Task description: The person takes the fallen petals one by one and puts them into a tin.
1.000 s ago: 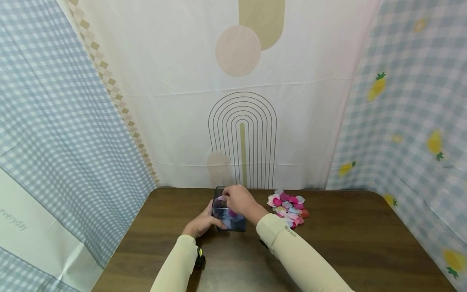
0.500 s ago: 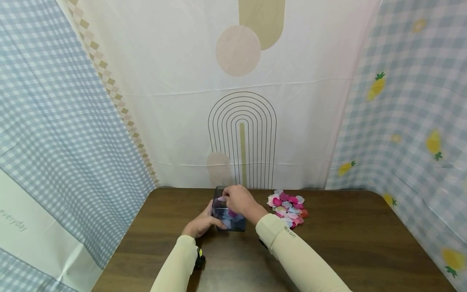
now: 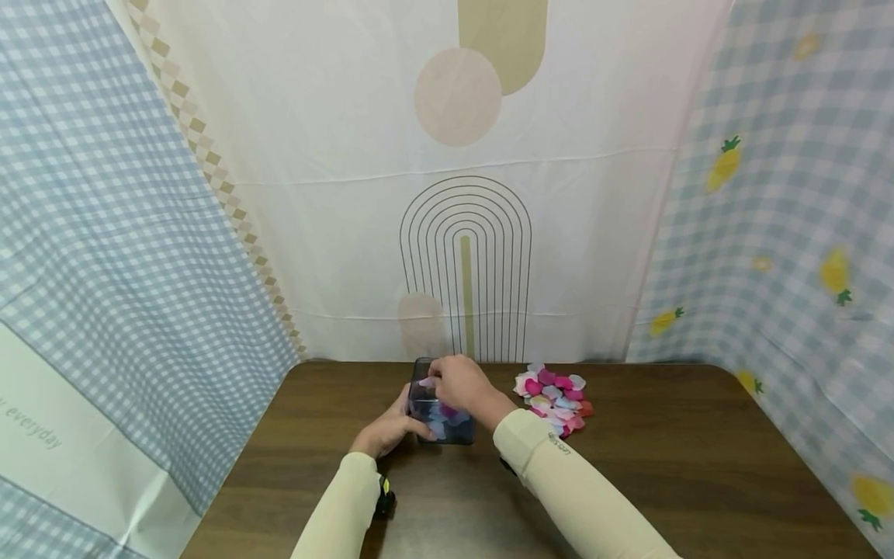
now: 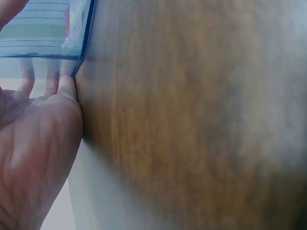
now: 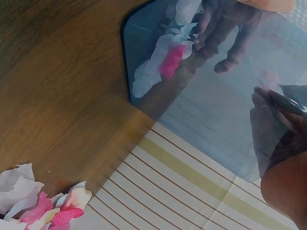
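Note:
A clear, blue-tinted box (image 3: 422,407) stands on the table at the back middle, with several petals (image 5: 149,69) low inside it, white and bright pink. My left hand (image 3: 391,425) grips the box from its left, thumb across the near side; the left wrist view shows its fingers (image 4: 66,87) through the clear wall. Over the top of the box, my right hand (image 3: 462,384) has its fingers bent together and pinches a pale pink petal (image 3: 427,381). The right wrist view shows that petal dimly through the wall, and the fingertips are partly hidden.
Right of the box lies a loose pile of petals (image 3: 552,400) in pink, white, pale blue and red. The brown wooden table (image 3: 670,450) ends at a printed white cloth (image 3: 335,256). Checked cloths hang at both sides.
Both hands and the box stay in nearly the same place. The whole head view shifts very slightly; the right hand keeps its pinch over the box.

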{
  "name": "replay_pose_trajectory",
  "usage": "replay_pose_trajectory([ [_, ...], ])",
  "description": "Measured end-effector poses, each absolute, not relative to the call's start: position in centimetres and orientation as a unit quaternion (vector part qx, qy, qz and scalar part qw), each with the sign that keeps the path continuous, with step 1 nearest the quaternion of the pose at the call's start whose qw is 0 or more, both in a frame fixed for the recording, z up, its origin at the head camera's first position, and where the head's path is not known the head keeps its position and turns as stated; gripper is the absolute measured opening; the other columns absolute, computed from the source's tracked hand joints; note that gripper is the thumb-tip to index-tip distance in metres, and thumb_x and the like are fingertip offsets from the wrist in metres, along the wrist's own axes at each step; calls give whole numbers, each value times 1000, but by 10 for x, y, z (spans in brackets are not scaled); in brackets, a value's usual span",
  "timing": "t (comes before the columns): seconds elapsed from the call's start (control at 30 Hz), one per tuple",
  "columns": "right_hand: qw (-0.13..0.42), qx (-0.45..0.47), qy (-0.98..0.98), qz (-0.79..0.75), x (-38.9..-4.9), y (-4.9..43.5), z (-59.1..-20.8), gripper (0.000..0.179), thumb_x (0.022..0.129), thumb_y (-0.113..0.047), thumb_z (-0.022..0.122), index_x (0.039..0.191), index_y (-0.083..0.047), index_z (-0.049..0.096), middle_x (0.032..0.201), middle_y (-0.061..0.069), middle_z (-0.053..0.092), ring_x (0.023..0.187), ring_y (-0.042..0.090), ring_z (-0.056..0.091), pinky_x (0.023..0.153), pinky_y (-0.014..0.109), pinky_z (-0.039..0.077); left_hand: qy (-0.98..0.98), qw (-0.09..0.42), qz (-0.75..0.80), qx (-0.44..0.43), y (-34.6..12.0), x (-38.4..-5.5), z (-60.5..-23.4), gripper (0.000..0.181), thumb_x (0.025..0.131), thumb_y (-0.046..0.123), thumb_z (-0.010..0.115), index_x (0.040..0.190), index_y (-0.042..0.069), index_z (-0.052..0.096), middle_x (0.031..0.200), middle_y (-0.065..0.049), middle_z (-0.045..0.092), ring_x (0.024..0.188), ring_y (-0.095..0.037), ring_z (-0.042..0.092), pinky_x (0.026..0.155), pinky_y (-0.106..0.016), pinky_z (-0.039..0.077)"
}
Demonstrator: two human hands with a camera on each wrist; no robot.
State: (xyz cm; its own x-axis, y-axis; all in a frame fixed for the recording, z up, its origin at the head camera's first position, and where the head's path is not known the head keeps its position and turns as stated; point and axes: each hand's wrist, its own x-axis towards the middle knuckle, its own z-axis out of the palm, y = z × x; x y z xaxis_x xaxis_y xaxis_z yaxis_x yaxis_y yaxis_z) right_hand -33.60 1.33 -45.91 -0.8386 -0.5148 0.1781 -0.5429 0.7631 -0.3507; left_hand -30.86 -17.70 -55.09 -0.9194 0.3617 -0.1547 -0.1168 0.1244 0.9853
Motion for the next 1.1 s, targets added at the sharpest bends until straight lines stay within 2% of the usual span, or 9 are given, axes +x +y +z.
replay_pose_trajectory([
  [0.43,26,273,-942,195,-339,13,-459,16,103,-26,69,107,-14,79,104,2,81,91,18,71,89,39,61,725,184,659,83,-176,-310,-550,105,75,-2,85,158,24,27,157,-18,51,131,-26,59,124,-48,36],
  [0.6,21,276,-940,199,-338,12,-460,17,103,-25,68,108,-14,79,104,2,81,89,17,70,87,39,61,723,187,661,82,-177,-308,-551,104,75,-3,85,158,24,27,156,-18,51,130,-26,60,121,-45,40],
  [0.8,30,283,-937,202,-338,14,-460,16,102,-21,68,111,-14,80,109,3,82,96,19,72,92,40,61,722,187,661,87,-177,-308,-551,102,76,-3,85,156,23,28,156,-18,51,129,-25,61,117,-39,45],
  [1.0,25,287,-934,211,-337,15,-459,25,101,-16,67,123,-12,78,121,6,81,112,24,75,98,43,61,725,183,658,81,-177,-308,-550,105,74,-3,86,158,20,27,155,-17,51,132,-27,58,124,-48,36],
  [1.1,20,287,-933,215,-337,16,-459,29,101,-15,66,127,-12,76,124,6,80,115,25,74,98,43,61,726,182,658,80,-176,-308,-549,106,73,-3,86,159,19,27,155,-17,51,133,-28,57,126,-51,33],
])
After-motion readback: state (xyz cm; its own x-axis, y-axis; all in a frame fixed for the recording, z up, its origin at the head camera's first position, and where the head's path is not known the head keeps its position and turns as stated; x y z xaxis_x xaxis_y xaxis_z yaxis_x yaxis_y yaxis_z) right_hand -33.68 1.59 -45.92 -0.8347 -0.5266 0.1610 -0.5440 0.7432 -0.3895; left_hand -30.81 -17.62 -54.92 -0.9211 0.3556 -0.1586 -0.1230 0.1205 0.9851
